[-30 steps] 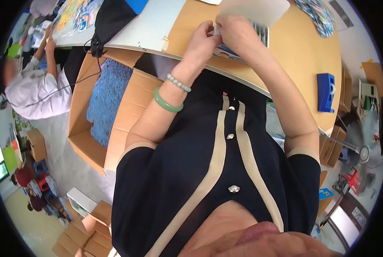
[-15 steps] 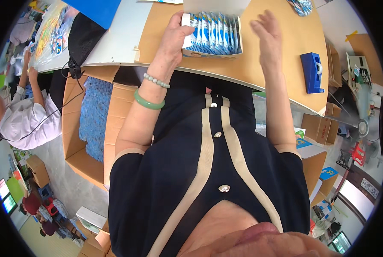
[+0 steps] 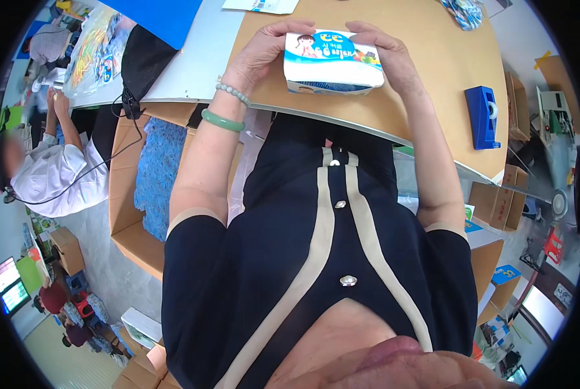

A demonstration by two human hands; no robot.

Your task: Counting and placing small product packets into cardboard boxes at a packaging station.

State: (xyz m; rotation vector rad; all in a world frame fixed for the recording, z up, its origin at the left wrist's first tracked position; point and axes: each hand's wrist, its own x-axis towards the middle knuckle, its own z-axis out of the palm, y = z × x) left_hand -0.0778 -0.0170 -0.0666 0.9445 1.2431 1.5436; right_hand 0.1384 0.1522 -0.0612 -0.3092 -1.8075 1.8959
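A small white and blue carton (image 3: 332, 68) sits near the front edge of the tan tabletop (image 3: 426, 139). Its lid lies down over the top, and a blue patterned strip shows below the lid at the front. My left hand (image 3: 264, 47) grips the carton's left side, fingers curled along the back top edge. On the opposite side, my right hand (image 3: 390, 61) holds the right back corner with its fingers bent over the lid. The sachets inside are hidden now.
A blue tape dispenser (image 3: 481, 118) stands at the table's right. Bundled packets (image 3: 464, 13) lie at the far right; a flat packet (image 3: 264, 5) is at the back. Left are a black bag (image 3: 144, 65), a cardboard box (image 3: 125, 223) and a person in white (image 3: 63, 175).
The raised lid has come down over the row of blue and white sachets. My right hand has moved left from the air onto the carton; my left hand has shifted to its top edge.
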